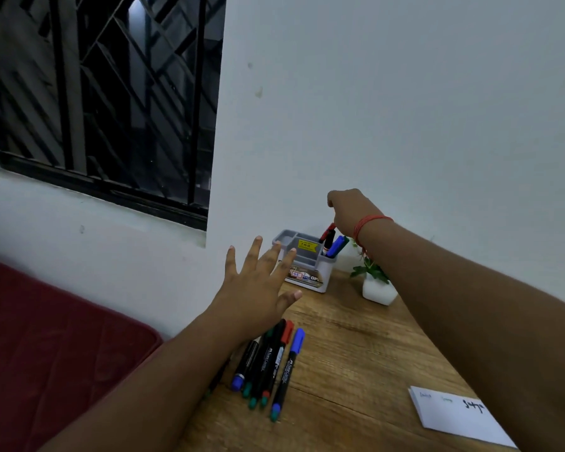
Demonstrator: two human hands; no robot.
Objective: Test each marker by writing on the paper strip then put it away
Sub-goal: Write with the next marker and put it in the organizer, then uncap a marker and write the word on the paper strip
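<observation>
A grey desk organiser [302, 256] stands against the wall at the back of the wooden table [356, 353]. My right hand [353, 210] is above its right compartment and pinches a red-capped marker [328, 233] that stands in it beside blue and green markers [336, 246]. My left hand [258, 288] hovers with spread fingers in front of the organiser's left side, holding nothing. Several black markers [271, 363] with coloured caps lie in a row on the table below it. The white paper strip [454, 415], with some writing on it, lies at the lower right.
A small white pot with a green plant [377, 285] stands right of the organiser, under my right forearm. A dark red mattress [46, 347] lies left of the table. A barred window [105, 93] is up left.
</observation>
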